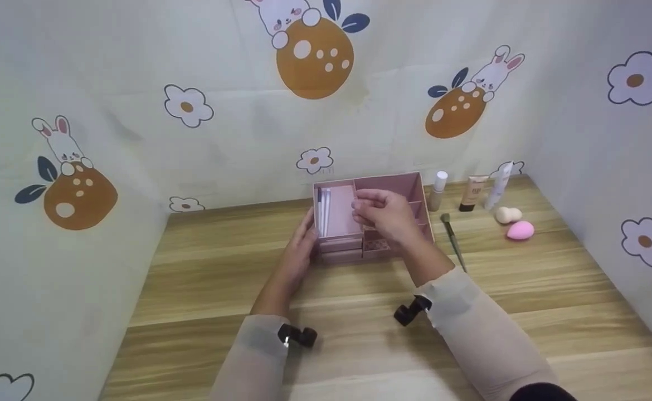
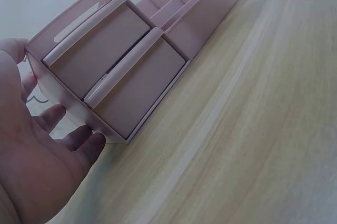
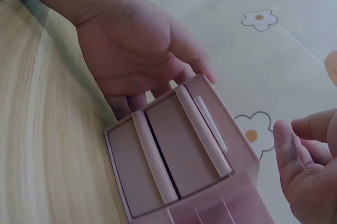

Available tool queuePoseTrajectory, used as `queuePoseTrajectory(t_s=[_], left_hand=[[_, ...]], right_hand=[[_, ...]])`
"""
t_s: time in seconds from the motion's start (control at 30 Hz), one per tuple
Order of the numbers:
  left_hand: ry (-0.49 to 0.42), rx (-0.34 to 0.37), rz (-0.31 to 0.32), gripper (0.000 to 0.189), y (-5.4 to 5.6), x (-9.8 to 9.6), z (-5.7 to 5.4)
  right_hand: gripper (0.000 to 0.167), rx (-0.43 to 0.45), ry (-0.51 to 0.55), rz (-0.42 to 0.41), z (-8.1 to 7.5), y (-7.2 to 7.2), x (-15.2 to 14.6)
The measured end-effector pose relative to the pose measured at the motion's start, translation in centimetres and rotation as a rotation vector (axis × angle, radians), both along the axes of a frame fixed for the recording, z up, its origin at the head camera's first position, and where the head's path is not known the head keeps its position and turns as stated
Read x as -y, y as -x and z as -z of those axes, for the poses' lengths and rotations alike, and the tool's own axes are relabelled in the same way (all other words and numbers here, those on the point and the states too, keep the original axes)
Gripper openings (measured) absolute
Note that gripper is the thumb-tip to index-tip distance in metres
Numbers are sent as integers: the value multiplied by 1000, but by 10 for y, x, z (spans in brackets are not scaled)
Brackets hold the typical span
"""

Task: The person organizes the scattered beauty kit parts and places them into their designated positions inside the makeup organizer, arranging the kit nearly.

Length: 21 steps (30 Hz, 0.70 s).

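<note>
- You are working at a wooden counter [image 1: 220, 278] walled in by a pale cloth [image 1: 136, 139] printed with rabbits, flowers and orange eggs.
- A pink organiser box [image 1: 368, 220] is sitting toward the back middle of the counter, with open compartments on top and two drawers [image 2: 116, 71] in its front.
- Your left hand [image 1: 299, 252] is resting against the box's left end, its fingers [image 2: 79, 140] straight and relaxed along the side wall, gripping nothing.
- Your right hand [image 1: 384, 214] is hovering over the top of the box, above the middle compartments; its fingers [image 3: 297, 150] are loosely curled toward the thumb, and you cannot tell from these views whether anything is pinched between them.
- To the right of the box, a makeup brush [image 1: 452, 240] is lying on the counter, well apart from your hands.
- Behind it, a small bottle [image 1: 438, 191] with a white cap, a beige tube [image 1: 472, 192] and a white tube [image 1: 499, 185] are standing by the back cloth.
- Near them, a beige sponge [image 1: 507, 214] and a pink sponge [image 1: 520, 230] are lying just beside each other.
</note>
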<state>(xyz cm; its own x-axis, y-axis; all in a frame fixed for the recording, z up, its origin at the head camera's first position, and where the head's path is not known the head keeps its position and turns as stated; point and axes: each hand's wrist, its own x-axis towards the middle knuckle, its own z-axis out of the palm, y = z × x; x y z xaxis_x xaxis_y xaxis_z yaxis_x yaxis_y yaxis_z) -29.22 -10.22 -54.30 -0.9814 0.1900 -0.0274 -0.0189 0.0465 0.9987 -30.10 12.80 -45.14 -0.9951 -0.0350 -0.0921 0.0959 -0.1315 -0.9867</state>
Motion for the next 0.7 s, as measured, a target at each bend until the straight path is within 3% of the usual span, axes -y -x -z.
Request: queuePoseTrajectory(t_s=[0.7], left_hand=[[25, -3, -10, 59, 0, -1, 0]], right_hand=[[43, -22, 16, 64, 13, -27, -104]])
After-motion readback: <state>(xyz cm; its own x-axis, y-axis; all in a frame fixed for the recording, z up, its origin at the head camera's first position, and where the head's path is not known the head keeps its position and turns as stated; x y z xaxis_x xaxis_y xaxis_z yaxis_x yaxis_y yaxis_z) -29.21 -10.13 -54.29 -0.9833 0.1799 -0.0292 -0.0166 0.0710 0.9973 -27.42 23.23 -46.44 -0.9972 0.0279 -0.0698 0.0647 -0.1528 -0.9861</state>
